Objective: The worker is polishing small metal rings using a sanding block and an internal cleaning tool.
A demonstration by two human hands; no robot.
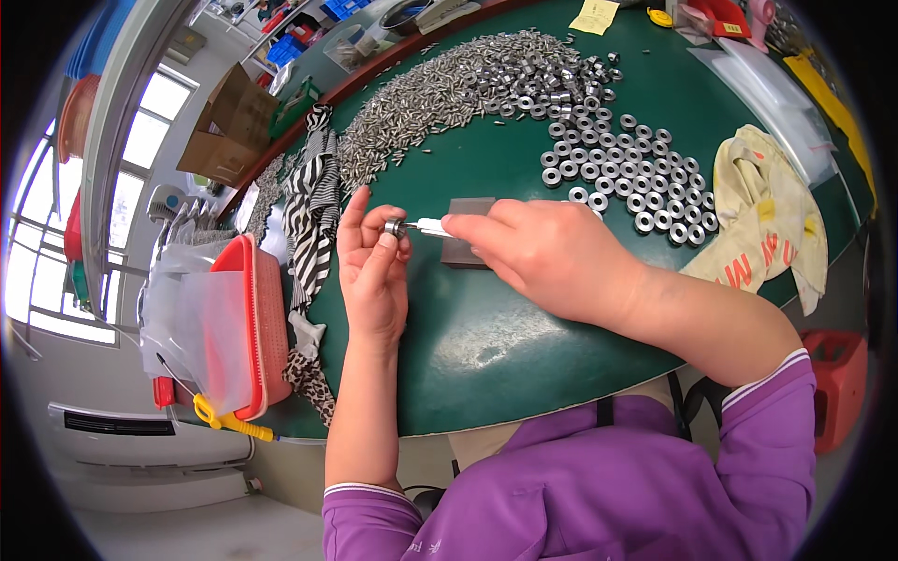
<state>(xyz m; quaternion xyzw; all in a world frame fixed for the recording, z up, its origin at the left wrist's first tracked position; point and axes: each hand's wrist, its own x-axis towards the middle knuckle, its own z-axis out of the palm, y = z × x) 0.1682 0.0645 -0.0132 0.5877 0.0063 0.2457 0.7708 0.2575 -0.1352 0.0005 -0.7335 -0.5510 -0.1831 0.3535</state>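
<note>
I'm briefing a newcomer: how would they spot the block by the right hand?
On the big green table, find the spread of shiny metal rings. Just left of them, partly covered by the right hand, sits a dark grey-brown block. Its straight edges and dull colour set it apart from the rings.

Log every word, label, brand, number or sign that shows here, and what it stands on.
Lettering is located here, not copied out.
Cream cloth: large red letters, distorted by folds.
Yellow paper note: marks too small to read.
Purple shirt: pale lettering, too blurred to read.
Yellow label on the red bin: too small to read.
</note>
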